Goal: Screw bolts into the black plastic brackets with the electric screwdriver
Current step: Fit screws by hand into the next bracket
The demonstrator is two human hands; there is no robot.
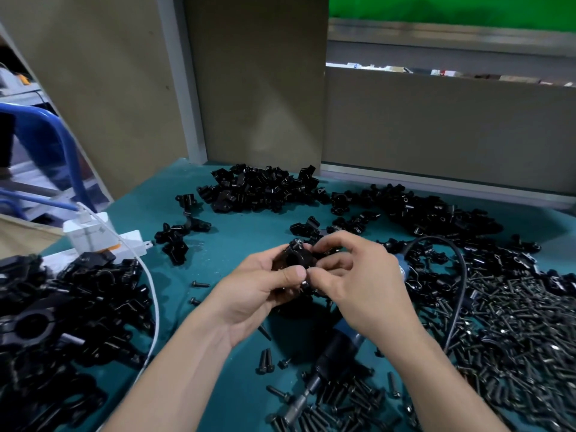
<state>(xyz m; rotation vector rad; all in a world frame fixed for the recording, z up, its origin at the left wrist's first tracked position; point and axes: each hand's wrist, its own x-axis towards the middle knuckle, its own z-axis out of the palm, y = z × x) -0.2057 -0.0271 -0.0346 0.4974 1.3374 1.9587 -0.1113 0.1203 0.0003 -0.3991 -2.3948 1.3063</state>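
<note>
Left hand (258, 294) and right hand (364, 285) grip one bracket (294, 258).

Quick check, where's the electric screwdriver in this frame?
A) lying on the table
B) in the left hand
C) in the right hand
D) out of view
A: the screwdriver lies on the green table among loose bolts, below the right hand, while that hand and the left hand both hold a black bracket.
</note>
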